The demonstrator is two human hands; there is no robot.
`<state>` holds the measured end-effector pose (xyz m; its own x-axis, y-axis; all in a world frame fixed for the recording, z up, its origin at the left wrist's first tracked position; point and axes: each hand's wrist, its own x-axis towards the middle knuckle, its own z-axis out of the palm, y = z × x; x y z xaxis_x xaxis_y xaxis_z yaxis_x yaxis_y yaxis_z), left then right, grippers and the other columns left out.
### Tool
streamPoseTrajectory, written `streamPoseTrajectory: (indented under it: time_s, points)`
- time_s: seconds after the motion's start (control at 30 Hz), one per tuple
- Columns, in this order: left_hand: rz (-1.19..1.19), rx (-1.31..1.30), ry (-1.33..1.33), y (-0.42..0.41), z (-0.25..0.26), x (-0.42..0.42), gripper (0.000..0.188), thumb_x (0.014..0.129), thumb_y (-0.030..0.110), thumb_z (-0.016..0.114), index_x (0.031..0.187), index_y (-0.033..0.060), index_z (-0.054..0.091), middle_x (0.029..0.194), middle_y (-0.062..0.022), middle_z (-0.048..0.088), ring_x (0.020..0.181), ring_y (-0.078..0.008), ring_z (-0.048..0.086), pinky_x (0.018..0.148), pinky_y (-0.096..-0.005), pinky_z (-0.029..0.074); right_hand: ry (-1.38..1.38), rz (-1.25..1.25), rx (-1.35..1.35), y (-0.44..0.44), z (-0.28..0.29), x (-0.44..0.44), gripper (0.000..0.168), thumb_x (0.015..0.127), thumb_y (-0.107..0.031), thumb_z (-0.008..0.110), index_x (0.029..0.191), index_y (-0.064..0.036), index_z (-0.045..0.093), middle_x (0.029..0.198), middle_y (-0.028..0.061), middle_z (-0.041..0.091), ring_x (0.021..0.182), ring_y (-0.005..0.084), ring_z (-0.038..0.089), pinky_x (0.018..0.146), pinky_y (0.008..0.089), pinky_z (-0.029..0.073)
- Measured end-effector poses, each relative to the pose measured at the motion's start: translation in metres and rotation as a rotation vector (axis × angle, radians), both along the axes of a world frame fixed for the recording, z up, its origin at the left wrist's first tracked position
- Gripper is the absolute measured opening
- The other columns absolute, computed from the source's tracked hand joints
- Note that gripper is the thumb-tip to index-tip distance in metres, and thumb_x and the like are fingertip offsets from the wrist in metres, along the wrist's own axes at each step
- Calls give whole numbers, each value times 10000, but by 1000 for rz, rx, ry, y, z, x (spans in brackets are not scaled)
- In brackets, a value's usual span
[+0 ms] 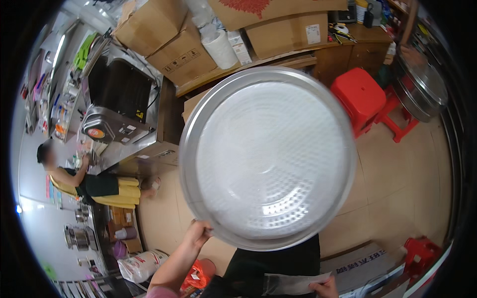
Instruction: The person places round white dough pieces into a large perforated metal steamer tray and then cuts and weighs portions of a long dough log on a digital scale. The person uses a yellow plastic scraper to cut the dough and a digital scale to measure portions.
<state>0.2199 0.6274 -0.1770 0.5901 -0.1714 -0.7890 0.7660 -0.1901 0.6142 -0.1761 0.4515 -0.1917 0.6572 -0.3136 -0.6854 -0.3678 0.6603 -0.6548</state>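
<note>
A large round perforated metal steamer tray [268, 149], with a whitish, shiny sheet or liner over its holes, fills the middle of the view. My left hand [198, 231] grips its rim at the lower left. Low in the picture, my right hand [325, 287] pinches the end of a clear plastic bag or sheet [292, 284], apart from the tray and in front of my dark clothing. Whether the bag holds anything, I cannot tell.
Cardboard boxes [287, 33] and a white roll [220, 50] line the bench ahead. Red plastic stools [358, 95] and a lidded metal steamer [421, 89] stand right. Another person [85, 182] works at the left counter. A white sack [141, 264] sits on the floor.
</note>
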Motion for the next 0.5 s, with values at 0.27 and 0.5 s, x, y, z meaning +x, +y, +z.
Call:
streamPoseTrajectory:
  time_s: [0.27, 0.5]
  points:
    - [128, 129, 92, 134, -59, 37, 64, 633, -43, 478, 643, 17, 499, 585, -103, 518, 490, -244, 514, 441, -341, 461, -229, 27, 40, 25, -23, 19, 153, 757, -49, 665, 895, 15, 645, 827, 54, 654, 779, 100, 592, 706, 233, 466]
    - [120, 106, 137, 152, -98, 65, 147, 610, -41, 457, 739, 2, 514, 680, -107, 548, 573, -279, 525, 490, -372, 465, -271, 43, 15, 38, -24, 22, 157, 785, -78, 649, 920, 2, 644, 846, 48, 650, 798, 97, 587, 740, 236, 466]
